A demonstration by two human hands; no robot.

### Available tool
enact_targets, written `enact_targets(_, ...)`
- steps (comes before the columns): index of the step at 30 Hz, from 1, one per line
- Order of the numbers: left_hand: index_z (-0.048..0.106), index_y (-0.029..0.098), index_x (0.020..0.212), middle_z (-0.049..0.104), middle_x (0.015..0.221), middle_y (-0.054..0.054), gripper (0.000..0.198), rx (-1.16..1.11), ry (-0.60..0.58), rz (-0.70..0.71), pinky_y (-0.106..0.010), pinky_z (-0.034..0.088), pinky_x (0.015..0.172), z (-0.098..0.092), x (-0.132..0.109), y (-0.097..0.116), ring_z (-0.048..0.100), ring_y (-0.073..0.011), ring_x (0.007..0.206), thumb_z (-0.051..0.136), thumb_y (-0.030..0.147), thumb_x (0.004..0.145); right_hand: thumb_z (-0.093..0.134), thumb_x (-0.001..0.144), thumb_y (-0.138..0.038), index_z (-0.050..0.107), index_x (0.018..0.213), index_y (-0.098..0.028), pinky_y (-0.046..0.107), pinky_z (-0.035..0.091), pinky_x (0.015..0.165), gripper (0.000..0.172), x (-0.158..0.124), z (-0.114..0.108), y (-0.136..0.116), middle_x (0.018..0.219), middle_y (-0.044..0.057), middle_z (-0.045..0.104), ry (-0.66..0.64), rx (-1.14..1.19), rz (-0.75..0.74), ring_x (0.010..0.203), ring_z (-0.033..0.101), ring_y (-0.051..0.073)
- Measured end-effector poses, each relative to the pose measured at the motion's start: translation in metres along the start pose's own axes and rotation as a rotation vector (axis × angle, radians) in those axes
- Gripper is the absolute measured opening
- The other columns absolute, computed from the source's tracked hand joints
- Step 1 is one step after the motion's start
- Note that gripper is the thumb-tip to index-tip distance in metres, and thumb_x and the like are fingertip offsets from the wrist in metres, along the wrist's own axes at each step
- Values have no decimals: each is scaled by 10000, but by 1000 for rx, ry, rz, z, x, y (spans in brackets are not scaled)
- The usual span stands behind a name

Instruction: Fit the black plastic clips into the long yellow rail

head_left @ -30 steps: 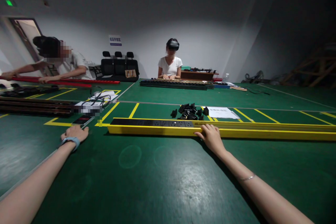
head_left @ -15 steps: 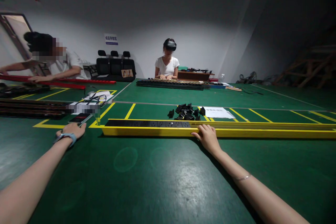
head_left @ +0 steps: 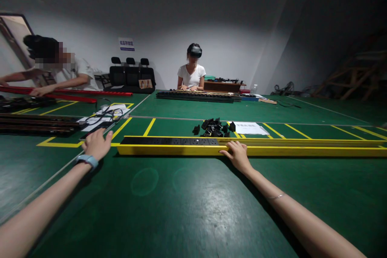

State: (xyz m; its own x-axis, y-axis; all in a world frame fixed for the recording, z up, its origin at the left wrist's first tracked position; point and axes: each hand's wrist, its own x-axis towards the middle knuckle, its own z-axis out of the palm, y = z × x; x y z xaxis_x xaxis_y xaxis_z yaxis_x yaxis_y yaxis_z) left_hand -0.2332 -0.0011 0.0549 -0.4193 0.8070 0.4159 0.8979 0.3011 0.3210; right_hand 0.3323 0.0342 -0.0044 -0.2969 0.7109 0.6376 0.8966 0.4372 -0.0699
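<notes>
Your left hand [head_left: 97, 145]: grip open, fingers spread, nothing visible in it; positioned just left of the yellow rail's near-left end, light-blue wristband [head_left: 87, 162] below. Your right hand [head_left: 238, 157]: grip closed on the near wall of the yellow rail [head_left: 169, 151], fingers over the top edge, thumb against the outer face. The rail lies lengthwise across the worktop [head_left: 187, 209] before you, a row of black socket units [head_left: 181, 141] filling its left part, the channel bare right of your fingers.

Worktop, green with yellow tape lines, left to right: stack of dark bars [head_left: 36, 123]; white papers with black cables [head_left: 110, 113] over them; loose black parts [head_left: 213, 128], heaped just beyond the rail; printed white sheet [head_left: 249, 128] beside them.

Room, left to right: one co-worker [head_left: 72, 74] leaning over red rails [head_left: 78, 98]; black seats [head_left: 133, 76] beneath a wall sign [head_left: 126, 43]; second co-worker [head_left: 191, 75], seated, behind dark rails [head_left: 196, 98]; clear bottle [head_left: 254, 88]; wooden frame [head_left: 356, 76].

Hidden or unclear, left to right: first co-worker's far hand, hard to make out; dark item behind your left fingers, mostly covered; sheet lettering, too blurred to read; yellow rail's right end, cut off; wooden frame, lost in shadow.
</notes>
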Motion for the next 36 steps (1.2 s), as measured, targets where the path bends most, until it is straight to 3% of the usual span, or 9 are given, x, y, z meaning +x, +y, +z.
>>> enact_targets(3,477,143,1278,474,1374,-134,533,-99,29,237,-493,284,1038,2,-29,55,365,-302,1280,290,486,916,422,897,-581,561,773,-205,329,261,740,420,2,2,-11,756,39,609,6,40,-4,766,495,205)
enact_targets(9,484,199,1299,490,1367,-130,514,-261,-58,680,-503,253,1077,37,-97,171,364,-303,1311,465,471,863,425,919,-528,559,763,-214,340,269,741,376,13,14,-57,780,40,626,28,91,-6,796,509,213)
enact_targets(13,458,152,1323,470,1376,-171,530,-291,-53,776,-496,265,1082,60,-118,212,364,-306,1319,484,421,866,436,911,-534,573,802,-227,359,298,747,353,18,19,-77,806,46,632,13,118,8,821,519,232)
enact_targets(18,433,149,1345,460,1386,-171,522,-244,-27,842,-477,308,1056,70,-122,212,399,-307,1293,493,346,866,513,876,-511,595,1011,-229,456,356,862,323,20,9,-93,961,97,631,61,132,-26,948,523,286)
enact_targets(21,411,157,1363,455,1390,-163,540,-247,6,844,-467,305,1060,70,-123,209,397,-306,1295,506,308,853,517,884,-432,502,1243,-194,489,333,1002,431,23,2,-111,1201,125,573,68,171,-94,1149,465,293)
enact_targets(25,417,174,1355,486,1364,-140,505,-298,2,853,-453,324,1052,68,-125,209,420,-279,1277,476,269,863,481,903,-352,357,1401,-176,459,291,1110,543,23,0,-129,1416,98,432,-28,248,-267,1320,362,241)
enact_targets(29,426,179,1339,501,1353,-112,455,-348,-21,918,-422,333,1065,66,-126,211,432,-231,1265,424,222,886,499,897,-342,305,1441,-204,473,282,1129,594,20,3,-128,1431,90,424,-88,258,-320,1327,376,227)
enact_targets(36,390,162,1359,486,1362,-112,501,-316,-30,957,-442,321,1085,65,-130,211,421,-236,1270,453,183,862,493,904,-317,408,1380,-173,439,285,1137,505,22,3,-126,1384,91,485,-81,251,-291,1297,420,203)
